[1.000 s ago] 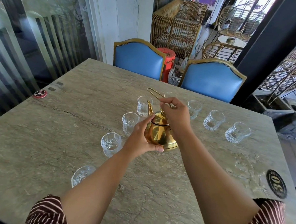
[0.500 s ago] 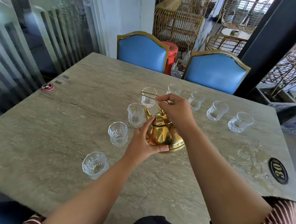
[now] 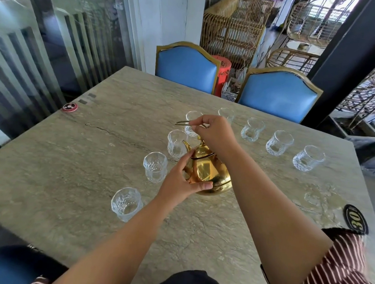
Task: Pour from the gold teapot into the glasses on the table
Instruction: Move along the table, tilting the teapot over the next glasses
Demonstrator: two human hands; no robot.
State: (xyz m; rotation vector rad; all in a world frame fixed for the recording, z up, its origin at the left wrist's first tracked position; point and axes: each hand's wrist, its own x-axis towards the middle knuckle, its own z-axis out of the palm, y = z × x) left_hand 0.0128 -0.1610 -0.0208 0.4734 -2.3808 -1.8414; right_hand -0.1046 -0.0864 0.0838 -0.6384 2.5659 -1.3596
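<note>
A shiny gold teapot point(image 3: 211, 173) stands on the stone table point(image 3: 72, 168), its spout toward the far left. My left hand point(image 3: 180, 180) cups the pot's near-left side, thumb under the belly. My right hand point(image 3: 215, 134) pinches the thin wire handle point(image 3: 181, 122) raised above the lid. Several empty cut-glass tumblers ring the pot: one at the near left point(image 3: 127, 203), one beside my left hand point(image 3: 155, 166), one just beyond the spout point(image 3: 176, 143), and others along the far side to the rightmost point(image 3: 308, 158).
Two blue chairs point(image 3: 187, 68) point(image 3: 278, 94) stand at the table's far edge. A round red call button point(image 3: 69, 107) lies at the left edge. A black number disc point(image 3: 355, 219) sits at the right edge. Glass panels line the left.
The view has shifted, so everything sits lower and more to the right in frame. Both hands keep their hold on the teapot; the wire handle has tipped further to the left.
</note>
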